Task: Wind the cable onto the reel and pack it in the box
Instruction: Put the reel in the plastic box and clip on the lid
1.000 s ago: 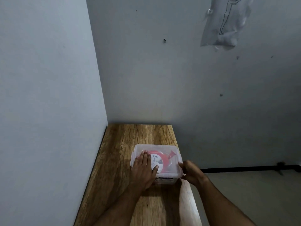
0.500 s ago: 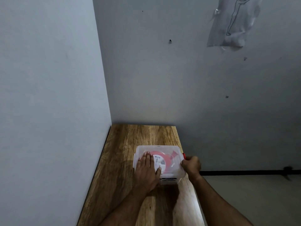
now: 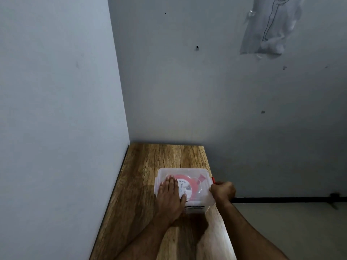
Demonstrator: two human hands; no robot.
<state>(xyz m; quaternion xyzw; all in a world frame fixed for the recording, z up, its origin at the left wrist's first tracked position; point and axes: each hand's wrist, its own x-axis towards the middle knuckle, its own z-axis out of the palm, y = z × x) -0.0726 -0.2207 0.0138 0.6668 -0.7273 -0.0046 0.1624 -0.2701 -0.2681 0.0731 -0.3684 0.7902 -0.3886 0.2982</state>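
A clear plastic box (image 3: 203, 174) with its lid on sits near the right edge of the wooden table (image 3: 150, 162). Through the lid I see a red cable reel (image 3: 189, 184) with a white label in its middle. My left hand (image 3: 170, 197) lies flat on the lid with fingers straight, pressing down. At the box's right side my right hand (image 3: 223, 191) curls its fingers round a small red latch (image 3: 213, 180).
The table stands in a corner, with a grey wall on the left and another behind. Its right edge drops to the floor, where a black bar (image 3: 281, 199) runs along the wall's base. A plastic sheet (image 3: 266, 27) is taped high on the back wall.
My right hand has slid from the box's front right corner up along its right side to the red latch. The left hand stays flat on the lid.
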